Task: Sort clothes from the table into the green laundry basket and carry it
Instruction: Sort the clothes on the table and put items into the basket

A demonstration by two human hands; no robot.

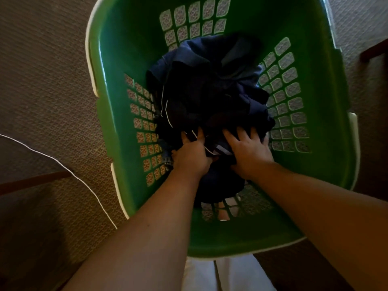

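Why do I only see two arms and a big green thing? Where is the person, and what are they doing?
The camera sits on the person's head and looks down, so you see only their arms, just as when you look at your own. The big green thing is a laundry basket with holes in its sides, and there is carpet under it. Inside lies a heap of dark blue clothes. The left hand and the right hand both reach in, with their fingers dug into the heap. The white at the bottom seems to be the person's own trousers.

Clothes [212, 87] in basket [117, 59], on carpet [42, 80]
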